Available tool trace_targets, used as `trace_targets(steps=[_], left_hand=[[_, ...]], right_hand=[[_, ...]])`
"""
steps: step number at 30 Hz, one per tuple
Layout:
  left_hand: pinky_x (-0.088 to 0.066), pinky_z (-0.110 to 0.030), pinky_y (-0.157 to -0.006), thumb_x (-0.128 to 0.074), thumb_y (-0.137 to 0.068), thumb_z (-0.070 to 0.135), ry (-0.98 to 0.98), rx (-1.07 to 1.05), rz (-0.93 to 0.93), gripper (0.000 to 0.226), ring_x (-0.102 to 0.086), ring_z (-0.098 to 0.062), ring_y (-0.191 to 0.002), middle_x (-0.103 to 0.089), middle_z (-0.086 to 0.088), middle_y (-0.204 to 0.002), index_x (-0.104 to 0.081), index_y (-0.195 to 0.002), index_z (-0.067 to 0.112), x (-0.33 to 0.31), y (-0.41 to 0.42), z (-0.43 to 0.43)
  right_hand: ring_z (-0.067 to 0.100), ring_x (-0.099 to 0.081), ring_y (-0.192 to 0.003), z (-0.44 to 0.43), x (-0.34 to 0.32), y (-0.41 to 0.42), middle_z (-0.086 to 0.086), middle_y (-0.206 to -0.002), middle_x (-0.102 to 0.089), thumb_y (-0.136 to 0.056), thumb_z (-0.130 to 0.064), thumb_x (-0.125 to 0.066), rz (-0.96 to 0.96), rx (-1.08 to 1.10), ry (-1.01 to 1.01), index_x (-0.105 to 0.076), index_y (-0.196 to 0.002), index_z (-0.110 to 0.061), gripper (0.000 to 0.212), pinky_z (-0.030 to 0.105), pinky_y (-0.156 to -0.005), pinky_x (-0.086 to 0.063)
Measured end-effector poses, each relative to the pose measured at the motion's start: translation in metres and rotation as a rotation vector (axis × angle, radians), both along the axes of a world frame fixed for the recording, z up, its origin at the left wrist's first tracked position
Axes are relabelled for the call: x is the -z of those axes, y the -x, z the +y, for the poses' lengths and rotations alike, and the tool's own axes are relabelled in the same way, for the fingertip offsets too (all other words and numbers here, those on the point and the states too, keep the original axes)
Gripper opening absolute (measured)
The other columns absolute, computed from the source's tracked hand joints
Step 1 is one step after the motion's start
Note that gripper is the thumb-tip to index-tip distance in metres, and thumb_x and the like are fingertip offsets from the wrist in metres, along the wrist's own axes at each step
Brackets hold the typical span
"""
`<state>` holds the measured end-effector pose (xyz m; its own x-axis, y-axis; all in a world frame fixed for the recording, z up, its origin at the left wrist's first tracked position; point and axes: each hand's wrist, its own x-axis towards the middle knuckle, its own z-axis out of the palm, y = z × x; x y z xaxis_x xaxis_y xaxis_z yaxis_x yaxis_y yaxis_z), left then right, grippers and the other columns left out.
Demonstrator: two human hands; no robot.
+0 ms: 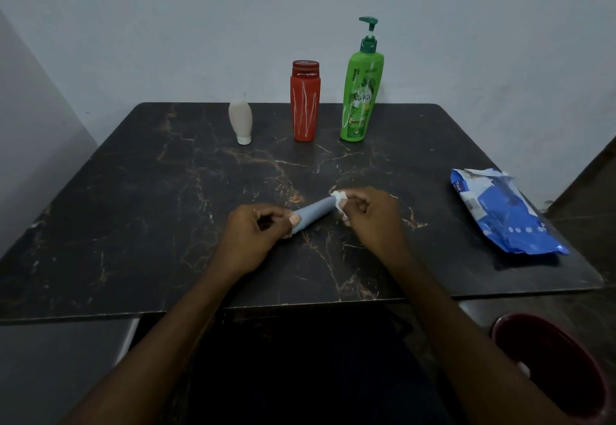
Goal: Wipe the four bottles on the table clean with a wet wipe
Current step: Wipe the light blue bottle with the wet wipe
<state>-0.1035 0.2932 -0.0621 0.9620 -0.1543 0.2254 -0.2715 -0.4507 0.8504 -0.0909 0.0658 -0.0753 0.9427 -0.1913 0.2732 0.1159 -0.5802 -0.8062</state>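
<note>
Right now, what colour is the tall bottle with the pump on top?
The pump bottle is bright green with a darker green top, clearest in the head view.

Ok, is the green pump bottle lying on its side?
No, the green pump bottle stands upright on the table, beside the red bottle.

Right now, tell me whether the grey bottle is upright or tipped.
Tipped: left hand holds the grey bottle nearly level; right hand pinches a wet wipe at its tip.
</note>
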Motion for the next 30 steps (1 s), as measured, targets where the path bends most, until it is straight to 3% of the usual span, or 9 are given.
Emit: trace_targets(steps=[2,5,9,10,14,19,23,26,30], left_hand=[[-0.052,-0.012,-0.070,-0.074,-0.092,0.030,-0.014,-0.006,-0.002,0.015,-0.071,-0.003,-0.081,-0.078,0.010,-0.087,-0.081,-0.102,0.022,0.001,0.000,0.000],[-0.054,-0.015,-0.073,-0.075,-0.092,0.030,-0.030,-0.013,-0.020,0.015,-0.071,-0.003,-0.083,-0.077,0.010,-0.089,-0.080,-0.102,0.022,0.002,0.000,0.001],[-0.055,-0.018,-0.074,-0.075,-0.091,0.031,-0.049,-0.018,-0.030,0.015,-0.071,-0.004,-0.083,-0.077,0.011,-0.089,-0.080,-0.102,0.022,0.001,0.000,0.000],[-0.055,-0.018,-0.075,-0.075,-0.092,0.030,-0.052,-0.018,-0.036,0.015,-0.071,-0.003,-0.083,-0.077,0.011,-0.089,-0.080,-0.103,0.022,0.001,0.000,-0.001],[-0.055,-0.016,-0.077,-0.074,-0.092,0.025,-0.031,-0.001,-0.034,0.014,-0.071,-0.002,-0.086,-0.077,0.010,-0.092,-0.080,-0.104,0.020,-0.001,0.002,-0.002],[-0.054,-0.016,-0.075,-0.076,-0.091,0.028,-0.037,-0.017,-0.025,0.014,-0.070,-0.002,-0.084,-0.077,0.010,-0.091,-0.079,-0.103,0.021,-0.001,0.002,-0.001],[-0.058,-0.021,-0.080,-0.082,-0.085,0.025,0.004,-0.032,-0.017,0.021,-0.071,-0.004,-0.088,-0.077,0.010,-0.096,-0.078,-0.105,0.021,0.002,0.001,0.000],[-0.058,-0.022,-0.085,-0.084,-0.081,0.015,0.039,-0.007,-0.021,0.031,-0.071,-0.005,-0.095,-0.075,0.008,-0.105,-0.076,-0.111,0.017,0.000,0.001,0.002],[-0.057,-0.026,-0.090,-0.086,-0.077,0.004,0.029,0.048,-0.114,0.039,-0.069,-0.007,-0.104,-0.071,0.009,-0.111,-0.074,-0.110,0.019,-0.001,0.002,0.005]], right_hand=[[0.018,-0.072,-0.076,0.000,0.000,-0.001,0.004,-0.085,-0.076,-0.094,-0.020,-0.065,0.064,-0.003,-0.092,-0.075,-0.104,-0.019,0.014,0.046,-0.083,-0.058],[0.016,-0.072,-0.076,0.006,-0.003,0.003,0.000,-0.086,-0.075,-0.094,-0.022,-0.064,0.038,0.013,-0.109,-0.074,-0.106,-0.023,0.015,0.045,-0.080,-0.059],[0.000,-0.058,-0.083,0.026,-0.015,0.025,-0.007,-0.098,-0.063,-0.095,-0.021,-0.064,-0.134,-0.056,0.044,-0.072,-0.111,-0.021,0.019,0.009,-0.075,-0.043],[0.002,-0.058,-0.082,0.033,-0.016,0.031,-0.007,-0.098,-0.059,-0.095,-0.020,-0.062,-0.169,-0.113,0.112,-0.072,-0.112,-0.020,0.019,0.008,-0.072,-0.042],[0.015,-0.059,-0.078,0.041,-0.011,0.038,-0.003,-0.101,-0.053,-0.094,-0.018,-0.054,-0.245,-0.213,0.390,-0.069,-0.115,-0.016,0.026,0.033,-0.069,-0.054],[-0.003,-0.056,-0.085,0.019,-0.012,0.023,-0.008,-0.103,-0.064,-0.095,-0.018,-0.064,-0.147,-0.062,0.091,-0.074,-0.114,-0.023,0.022,0.002,-0.078,-0.040],[0.011,-0.072,-0.079,0.010,-0.003,0.017,-0.001,-0.094,-0.076,-0.093,-0.015,-0.067,0.029,-0.042,-0.313,-0.074,-0.109,-0.026,0.021,0.029,-0.077,-0.060],[0.017,-0.074,-0.073,0.008,-0.007,0.019,0.009,-0.090,-0.076,-0.092,0.002,-0.063,0.103,-0.045,-0.619,-0.073,-0.105,-0.017,0.025,0.025,-0.068,-0.061],[0.027,-0.075,-0.083,0.003,-0.012,0.018,0.013,-0.098,-0.075,-0.092,0.006,-0.061,0.212,-0.041,-0.798,-0.071,-0.106,-0.006,0.020,0.034,-0.079,-0.062]])
